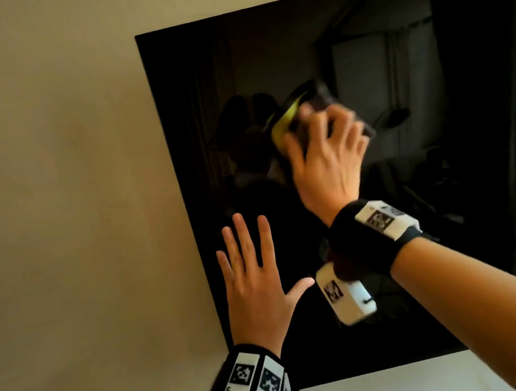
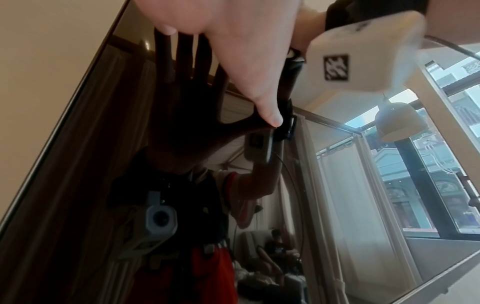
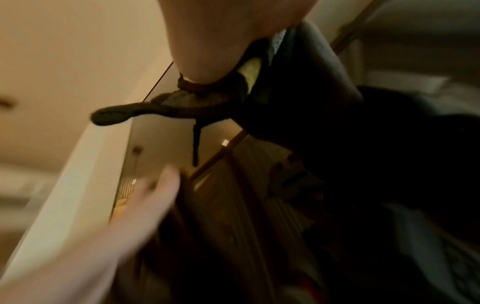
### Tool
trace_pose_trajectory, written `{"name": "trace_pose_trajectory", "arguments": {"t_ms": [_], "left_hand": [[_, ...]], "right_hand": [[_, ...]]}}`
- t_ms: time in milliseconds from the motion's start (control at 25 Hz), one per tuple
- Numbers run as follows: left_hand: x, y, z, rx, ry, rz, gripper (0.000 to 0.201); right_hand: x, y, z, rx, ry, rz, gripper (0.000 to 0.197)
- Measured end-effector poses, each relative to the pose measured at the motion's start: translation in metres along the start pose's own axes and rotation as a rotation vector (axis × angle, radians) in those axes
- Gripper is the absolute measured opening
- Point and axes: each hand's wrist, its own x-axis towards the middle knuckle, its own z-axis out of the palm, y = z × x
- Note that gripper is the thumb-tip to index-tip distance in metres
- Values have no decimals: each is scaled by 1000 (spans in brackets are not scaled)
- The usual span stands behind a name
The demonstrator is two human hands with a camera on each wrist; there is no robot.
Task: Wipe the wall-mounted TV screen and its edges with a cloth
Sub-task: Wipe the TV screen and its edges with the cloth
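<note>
R hand [image 1: 327, 153] is up on the TV screen [image 1: 420, 203], fingers curled over a bunched cloth [image 1: 284, 116], dark w/ a yellow-green side, pressing it to the glass roughly mid-screen. Motion blur there; in the right wrist view the cloth [image 3: 182, 102] squashes out from under the hand, one rolled end poking past the screen's left edge.

L hand [image 1: 257, 283] lies flat on the screen below and left of the R hand, near the lower-left corner, fingers straight and spread, gripping nothing. In the left wrist view the palm [image 2: 233, 41] meets its own dark reflection.

Both wrists carry black bands w/ white marker blocks [image 1: 347, 296]. TV hangs on a beige wall [image 1: 63, 192]; the glass mirrors curtains and a window.
</note>
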Motion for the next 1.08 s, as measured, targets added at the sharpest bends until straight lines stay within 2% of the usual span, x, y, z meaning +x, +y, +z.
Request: {"name": "trace_pose_trajectory", "arguments": {"t_ms": [40, 80, 200, 240, 320, 360, 400, 480, 520, 640, 680, 760, 800, 920, 960, 1040, 1080], "left_hand": [[0, 0, 0, 0, 0, -3, 113], [1, 0, 0, -5, 8, 0, 114], [1, -3, 1, -32, 33, 22, 116], [-3, -4, 2, -42, 37, 22, 116], [-14, -10, 4, -63, 44, -1, 116], [-21, -13, 6, -65, 41, -11, 117], [-28, -15, 8, -58, 30, -10, 118], [-38, -17, 14, -37, -13, 8, 119], [-40, -16, 16, -34, -31, 14, 119], [-42, -16, 19, -50, -41, 7, 116], [-43, -17, 19, -60, -33, 6, 116], [-44, -21, 22, -70, -12, 23, 115], [-45, -22, 22, -70, -10, 30, 114], [-44, -24, 22, -55, -15, 37, 112], [-44, -24, 22, -57, -19, 35, 111], [-44, -23, 22, -61, -17, 40, 111], [-45, -23, 22, -64, -16, 39, 111]], "right_hand": [[-7, 0, 2, -21, -48, -131, 38], [-3, 5, 1, -29, -52, -174, 38], [19, 6, -5, 10, 51, 137, 40], [14, 0, -3, -1, 41, 136, 41], [-4, -8, 3, -31, -21, -103, 40], [-5, -7, 3, -36, -44, -173, 39], [-1, -6, 3, -28, -38, -145, 39], [3, -18, 4, 24, 18, 40, 39], [-2, -28, 6, 26, 23, 53, 40], [-26, -50, 18, -20, -84, -254, 40], [-18, -48, 19, -19, -83, -271, 39], [-1, -50, 16, 21, -26, -148, 39], [-2, -51, 16, 14, -21, -148, 39], [-18, -52, 18, -55, -141, -464, 41], [-13, -50, 17, -59, -162, -484, 41], [-1, -51, 15, -28, -128, -352, 41], [-3, -55, 16, -22, -114, -334, 41]]}}
